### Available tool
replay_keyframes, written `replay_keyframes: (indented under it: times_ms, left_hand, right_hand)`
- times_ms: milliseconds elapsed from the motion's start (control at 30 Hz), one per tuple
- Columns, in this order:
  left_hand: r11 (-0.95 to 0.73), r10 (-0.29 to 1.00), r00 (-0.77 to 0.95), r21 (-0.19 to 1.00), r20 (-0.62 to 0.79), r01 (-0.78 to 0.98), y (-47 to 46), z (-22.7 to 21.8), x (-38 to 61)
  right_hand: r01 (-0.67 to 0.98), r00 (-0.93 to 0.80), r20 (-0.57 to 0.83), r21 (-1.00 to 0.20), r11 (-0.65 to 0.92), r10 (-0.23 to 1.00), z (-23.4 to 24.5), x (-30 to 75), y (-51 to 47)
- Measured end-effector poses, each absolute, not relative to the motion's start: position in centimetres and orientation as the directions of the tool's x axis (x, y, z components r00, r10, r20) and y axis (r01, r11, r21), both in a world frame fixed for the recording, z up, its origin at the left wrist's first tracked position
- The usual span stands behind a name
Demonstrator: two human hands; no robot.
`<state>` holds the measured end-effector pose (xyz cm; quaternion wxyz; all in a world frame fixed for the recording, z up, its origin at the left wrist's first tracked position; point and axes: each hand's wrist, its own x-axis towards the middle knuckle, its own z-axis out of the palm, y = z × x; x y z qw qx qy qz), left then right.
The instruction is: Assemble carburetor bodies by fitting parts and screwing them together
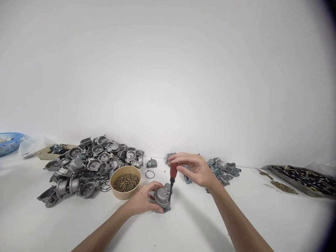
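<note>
My left hand [143,200] is closed around a small grey cast-metal housing [162,198] that rests on the white table. My right hand [195,169] pinches the red handle of a screwdriver [172,176]. The screwdriver stands upright with its black shaft down on the right side of the housing. A tan paper bowl [125,182] full of small brass screws sits just left of my left hand. A thin black O-ring [149,174] lies on the table behind the housing.
A large heap of grey metal housings [89,162] covers the table's left. A smaller group of metal parts [223,168] lies behind my right hand. A metal tray [304,179] of dark parts stands far right, a blue basket [9,141] far left. A white wall rises behind.
</note>
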<state>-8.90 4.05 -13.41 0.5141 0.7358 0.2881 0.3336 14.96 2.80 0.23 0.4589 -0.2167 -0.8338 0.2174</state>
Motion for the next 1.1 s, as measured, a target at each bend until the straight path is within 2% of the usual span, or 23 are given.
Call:
replay_keyframes:
  times_ms: [167,300,467,600,733,933,1100]
  left_hand:
    - [-0.3,0.777,0.602,0.949,0.185,0.095,4.2,-13.7,-8.9]
    - [-0.3,0.773,0.606,0.95,0.188,0.088,4.2,-13.7,-8.9]
    - [-0.278,0.773,0.609,0.958,0.178,0.073,4.1,-13.6,-8.9]
    - [-0.284,0.77,0.611,0.956,0.182,0.072,4.1,-13.7,-8.9]
    - [-0.289,0.772,0.609,0.954,0.182,0.081,4.2,-13.9,-9.0]
    - [-0.288,0.765,0.618,0.955,0.183,0.074,4.1,-13.8,-8.9]
    - [-0.293,0.769,0.613,0.952,0.182,0.085,4.2,-13.9,-8.9]
  right_hand:
    - [0.203,-0.375,0.724,-0.545,0.813,0.579,0.1,15.2,3.2]
    - [0.117,-0.416,0.674,-0.625,0.772,0.61,-0.2,15.3,3.4]
    - [0.176,-0.317,0.757,-0.545,0.82,0.571,-0.5,14.9,3.5]
    - [0.111,-0.35,0.725,-0.596,0.795,0.593,-0.8,14.9,3.7]
    - [0.152,-0.279,0.736,-0.6,0.785,0.616,-0.9,14.9,3.9]
    - [0.055,-0.353,0.672,-0.68,0.731,0.651,-0.9,15.1,3.9]
    - [0.097,-0.328,0.709,-0.632,0.769,0.624,-0.6,15.0,3.7]
